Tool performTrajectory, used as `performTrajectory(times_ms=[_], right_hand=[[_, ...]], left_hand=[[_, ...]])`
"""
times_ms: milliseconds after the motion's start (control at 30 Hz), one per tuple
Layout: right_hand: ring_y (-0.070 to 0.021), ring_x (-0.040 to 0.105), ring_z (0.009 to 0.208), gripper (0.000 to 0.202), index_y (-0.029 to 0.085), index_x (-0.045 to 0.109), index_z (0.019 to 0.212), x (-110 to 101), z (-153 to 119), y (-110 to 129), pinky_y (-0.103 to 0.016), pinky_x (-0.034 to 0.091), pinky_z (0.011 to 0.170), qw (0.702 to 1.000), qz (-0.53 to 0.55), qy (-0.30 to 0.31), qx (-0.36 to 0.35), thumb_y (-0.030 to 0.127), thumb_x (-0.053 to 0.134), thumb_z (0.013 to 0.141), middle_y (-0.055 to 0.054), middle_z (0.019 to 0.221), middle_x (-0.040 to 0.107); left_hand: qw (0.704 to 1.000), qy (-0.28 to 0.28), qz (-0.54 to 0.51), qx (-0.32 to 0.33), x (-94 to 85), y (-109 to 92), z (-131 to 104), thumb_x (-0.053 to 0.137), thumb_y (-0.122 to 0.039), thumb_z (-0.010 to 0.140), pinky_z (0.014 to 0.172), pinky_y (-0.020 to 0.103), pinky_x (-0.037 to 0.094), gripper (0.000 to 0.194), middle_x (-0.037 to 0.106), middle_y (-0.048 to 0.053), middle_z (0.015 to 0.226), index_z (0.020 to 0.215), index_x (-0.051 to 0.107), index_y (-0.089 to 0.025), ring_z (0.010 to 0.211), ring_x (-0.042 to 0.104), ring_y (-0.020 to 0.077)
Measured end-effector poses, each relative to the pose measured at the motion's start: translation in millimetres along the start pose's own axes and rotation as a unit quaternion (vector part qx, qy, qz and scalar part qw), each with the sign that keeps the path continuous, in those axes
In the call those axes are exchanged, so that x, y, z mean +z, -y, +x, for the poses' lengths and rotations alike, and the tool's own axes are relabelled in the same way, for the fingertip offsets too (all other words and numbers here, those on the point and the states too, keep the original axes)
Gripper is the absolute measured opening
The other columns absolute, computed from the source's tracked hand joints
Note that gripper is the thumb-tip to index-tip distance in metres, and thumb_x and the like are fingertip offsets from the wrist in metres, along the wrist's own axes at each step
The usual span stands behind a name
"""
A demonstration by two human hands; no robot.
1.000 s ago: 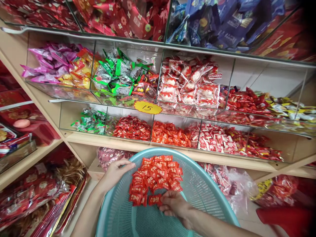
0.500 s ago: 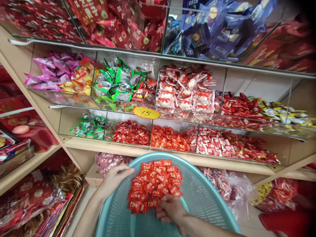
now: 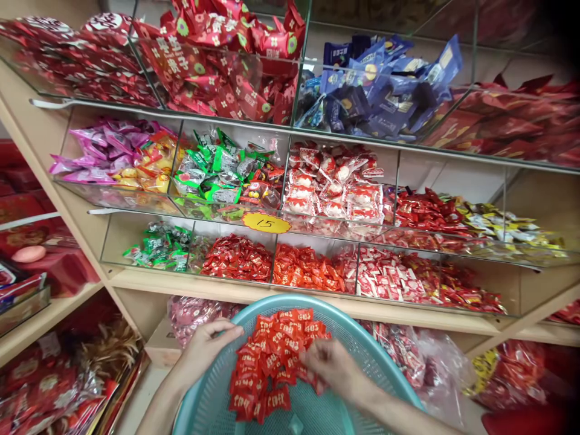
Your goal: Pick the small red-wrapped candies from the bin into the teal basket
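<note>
A teal plastic basket (image 3: pixel 206 377) with mesh sides stands low in the middle of the view. Many small red wrapped candies (image 3: pixel 265 356) lie heaped inside it, towards the far side and the left. My left hand (image 3: pixel 206 350) grips the basket's left rim, thumb along the edge. Over the right edge of the heap is my right hand (image 3: pixel 335 365), its fingers curled together and somewhat blurred. Whatever may be between those fingertips is hidden.
Clear-fronted bins of wrapped sweets fill the shelves ahead, with a yellow tag (image 3: pixel 266 222) marked 15. Bagged goods (image 3: pixel 403 356) sit under the lowest shelf, near a cardboard box (image 3: pixel 163 347). Red packages (image 3: pixel 49 386) are stacked at lower left.
My right hand has moved up and right, from the near edge of the candy heap to its right side. Some candies have shifted. The view has tilted upward slightly.
</note>
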State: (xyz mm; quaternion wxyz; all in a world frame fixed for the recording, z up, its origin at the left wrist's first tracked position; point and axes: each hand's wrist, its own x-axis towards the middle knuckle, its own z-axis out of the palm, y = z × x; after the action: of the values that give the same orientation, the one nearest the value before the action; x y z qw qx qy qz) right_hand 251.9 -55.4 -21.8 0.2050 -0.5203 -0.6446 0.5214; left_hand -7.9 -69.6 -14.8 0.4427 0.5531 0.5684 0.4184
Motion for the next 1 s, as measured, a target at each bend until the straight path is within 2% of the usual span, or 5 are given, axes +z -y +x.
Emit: performTrajectory(times_ms=[100, 167, 300, 467, 1000], right_hand=[[-0.0093, 0.048, 0.052, 0.029, 0.015, 0.053, 0.066, -35.4, 18.8, 42.1, -0.019, 0.034, 0.048, 0.968, -0.156, -0.094, -0.17, 0.04, 0.043, 0.077, 0.0, 0.058, 0.056], [-0.0112, 0.05, 0.061, 0.023, 0.016, 0.057, 0.073, -52.9, 37.9, 62.3, -0.021, 0.035, 0.057, 0.927, -0.263, -0.163, -0.211, 0.034, 0.043, 0.078, -0.001, 0.065, 0.058], [-0.0144, 0.051, 0.077, 0.019, 0.018, 0.061, 0.075, -69.0, 77.9, 78.2, -0.022, 0.034, 0.067, 0.866, -0.4, -0.238, -0.184, 0.028, 0.045, 0.077, -0.005, 0.078, 0.06], [-0.0176, 0.051, 0.084, 0.022, 0.017, 0.064, 0.073, -67.4, 105.4, 79.8, -0.024, 0.034, 0.069, 0.821, -0.503, -0.248, -0.108, 0.032, 0.048, 0.076, -0.008, 0.084, 0.06], [-0.0205, 0.055, 0.082, 0.019, 0.016, 0.066, 0.073, -56.2, 117.8, 86.9, -0.025, 0.036, 0.065, 0.826, -0.51, -0.231, -0.07, 0.018, 0.048, 0.068, -0.012, 0.081, 0.064]], left_hand=[[1.0, -0.005, 0.001, -0.002, 0.1, 2.8, 1.1, 0.056, -0.039, 0.069, 0.07, 0.023, 0.038, 0.024, 0.061, 0.0, 0.074, 0.07, 0.066, -0.018, 0.075, 0.052, 0.0164], [1.0, -0.008, -0.002, -0.004, 0.3, 3.3, 0.9, 0.056, -0.039, 0.068, 0.068, 0.023, 0.038, 0.024, 0.061, 0.0, 0.074, 0.07, 0.066, -0.018, 0.074, 0.052, 0.0161], [1.0, -0.014, 0.0, -0.005, 0.2, 3.6, -0.6, 0.057, -0.039, 0.068, 0.067, 0.022, 0.037, 0.023, 0.061, 0.0, 0.073, 0.07, 0.066, -0.018, 0.072, 0.052, 0.0154], [1.0, -0.015, 0.007, 0.006, 0.1, 3.1, -1.0, 0.056, -0.038, 0.068, 0.068, 0.021, 0.037, 0.023, 0.06, -0.001, 0.072, 0.068, 0.066, -0.018, 0.072, 0.051, 0.0151], [1.0, -0.011, 0.003, -0.004, 0.9, -3.1, -2.3, 0.056, -0.038, 0.068, 0.064, 0.021, 0.039, 0.023, 0.06, 0.0, 0.073, 0.068, 0.066, -0.018, 0.072, 0.051, 0.0152]])
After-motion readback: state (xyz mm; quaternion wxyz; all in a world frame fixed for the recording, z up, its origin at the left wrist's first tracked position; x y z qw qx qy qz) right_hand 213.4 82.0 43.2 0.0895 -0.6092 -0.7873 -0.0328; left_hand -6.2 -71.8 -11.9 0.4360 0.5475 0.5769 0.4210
